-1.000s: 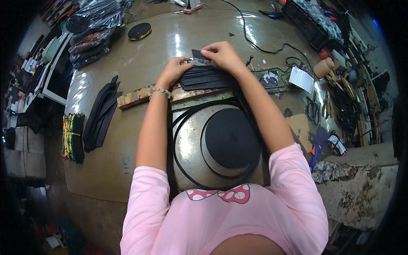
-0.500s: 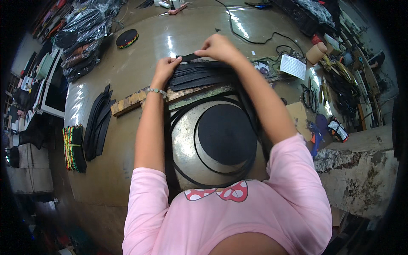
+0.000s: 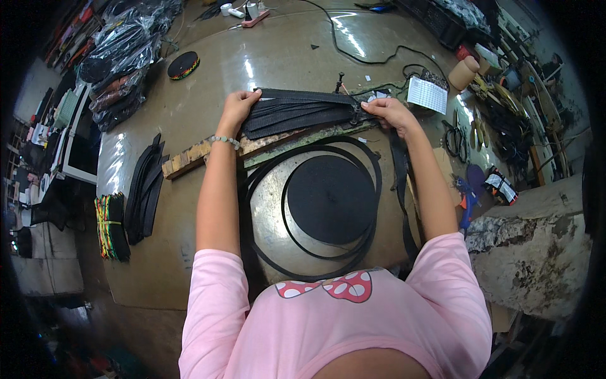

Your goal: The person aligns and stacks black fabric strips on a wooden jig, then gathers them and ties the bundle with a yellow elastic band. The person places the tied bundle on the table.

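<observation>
A stack of black webbing straps (image 3: 297, 117) lies across the table in front of me. At its left end my left hand (image 3: 238, 106) is closed, thumb and fingers pinching the end of the top strap. My right hand (image 3: 390, 115) is closed on the same strap by the right end of the stack, beside a small dark upright fitting (image 3: 355, 112). From the right hand a loose length of strap (image 3: 401, 183) hangs toward me. Nearer my body lies a large flat coil of black webbing (image 3: 331, 201), its outer loops spread loosely around it.
A worn wooden bar (image 3: 202, 156) runs beneath the stack. Black strips (image 3: 144, 189) and a banded multicoloured bundle (image 3: 112, 226) lie left. Farther off are a small roll (image 3: 184, 65) and plastic-wrapped goods (image 3: 126, 47). Scissors (image 3: 454, 139), a paper sheet (image 3: 427, 94) and a cable (image 3: 379, 62) lie right.
My right hand has moved right and nearer, from close to the left hand to the stack's right end, drawing the strap along the stack. The left hand stays at the left end.
</observation>
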`<state>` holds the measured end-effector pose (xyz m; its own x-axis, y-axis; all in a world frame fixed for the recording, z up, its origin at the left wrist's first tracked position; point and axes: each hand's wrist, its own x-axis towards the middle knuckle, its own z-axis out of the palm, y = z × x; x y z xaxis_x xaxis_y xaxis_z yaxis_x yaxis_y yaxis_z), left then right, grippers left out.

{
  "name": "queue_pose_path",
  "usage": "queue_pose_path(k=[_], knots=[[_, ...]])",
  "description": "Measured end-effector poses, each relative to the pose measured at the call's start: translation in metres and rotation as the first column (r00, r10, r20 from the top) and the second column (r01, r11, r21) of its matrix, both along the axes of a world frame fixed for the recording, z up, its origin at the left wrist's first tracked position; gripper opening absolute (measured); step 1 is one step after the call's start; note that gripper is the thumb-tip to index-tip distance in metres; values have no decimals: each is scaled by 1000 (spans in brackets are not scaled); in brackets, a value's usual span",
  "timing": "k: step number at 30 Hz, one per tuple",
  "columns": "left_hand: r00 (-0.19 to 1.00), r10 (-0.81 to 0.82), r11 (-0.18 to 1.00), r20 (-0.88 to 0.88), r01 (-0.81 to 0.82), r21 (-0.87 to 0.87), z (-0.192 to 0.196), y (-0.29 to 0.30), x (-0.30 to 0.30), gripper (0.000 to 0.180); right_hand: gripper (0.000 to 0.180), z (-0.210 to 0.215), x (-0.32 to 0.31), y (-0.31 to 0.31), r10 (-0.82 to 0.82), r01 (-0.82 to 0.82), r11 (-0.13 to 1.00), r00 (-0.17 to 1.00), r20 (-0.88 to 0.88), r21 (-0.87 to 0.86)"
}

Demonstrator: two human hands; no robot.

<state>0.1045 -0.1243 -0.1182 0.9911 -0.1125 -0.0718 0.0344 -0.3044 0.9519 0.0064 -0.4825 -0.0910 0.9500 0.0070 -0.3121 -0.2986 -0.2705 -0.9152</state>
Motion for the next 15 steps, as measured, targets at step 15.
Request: queue_pose_path(k=[15], knots=[[987,-151,950,-58,128,-285,19,8,-22,37,27,55,66,174,213,81,888,800,561,-452]])
